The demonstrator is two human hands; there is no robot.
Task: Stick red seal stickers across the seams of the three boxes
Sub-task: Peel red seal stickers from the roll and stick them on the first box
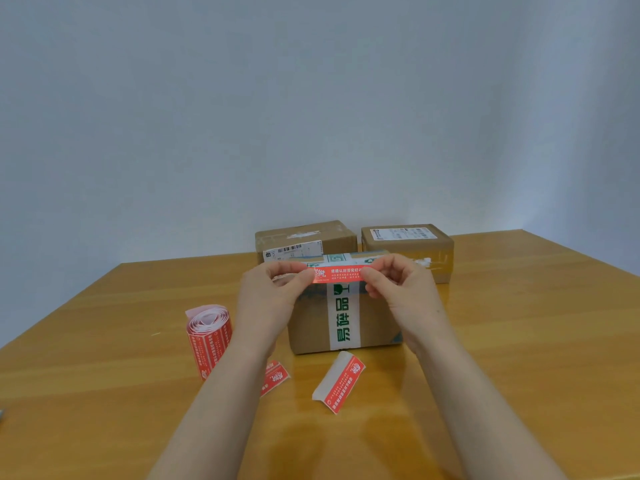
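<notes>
Nearest, below the fingers on the table (519,341): 2 loose red pieces, a curled one (341,384) under the right wrist and a smaller one (275,377) half hidden by the left forearm. Can't tell if they are stickers or spent backing. Sticker roll (207,336) stands left of the left hand.

Left hand (273,299) and right hand (398,289) each pinch 1 end of a red seal sticker (337,274), thumb and fingertips closed on it, stretched flat and level between them. It's a red strip with white print and a logo at the left end. It sits right at the top front edge of the front box (346,323); touching or just above, can't tell.

That box is brown card with white tape running down its front, green characters on it. The sticker crosses the tape at a right angle.

To do it well: keep it taut, centre it on the seam, lay the middle first, then rub outward to both ends so no wrinkles.

Beyond the fingers: 2 more boxes, rear left (304,239) and rear right (408,245), no red seal visible on either. Judged 1 of 3 in hand.
</notes>
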